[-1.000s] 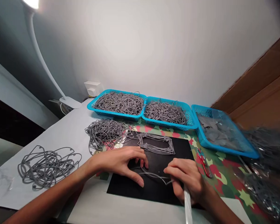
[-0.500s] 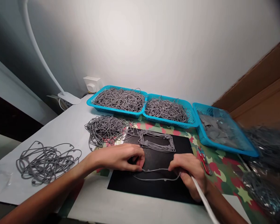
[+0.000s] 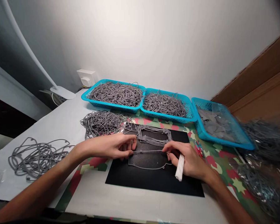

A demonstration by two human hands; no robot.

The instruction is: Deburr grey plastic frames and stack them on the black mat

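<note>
Pinching the upper left corner of a thin grey loop (image 3: 151, 169) with the left hand (image 3: 118, 145), clamped there between thumb and forefinger. Touching the other end of the upper strand with the forefinger of the right hand (image 3: 185, 157), curled around a white strip (image 3: 180, 168); cannot tell about any thumb grip on the loop there. Spread over the black mat (image 3: 135, 179), just in front of a stack of grey loops (image 3: 151, 141), nearly straight along the upper strand and bowed along the lower. Could twist or spring out of shape on release, being slender and apparently springy. Could stretch or kink at a corner under too hard a pull between both hands. Might hook small lugs (image 3: 163, 167) on the neighbouring stack, being so near, and drag it askew. Might also brush the lower strand with the strip's loose end, or snag strays from the tangled grey pile (image 3: 102, 123).
</note>
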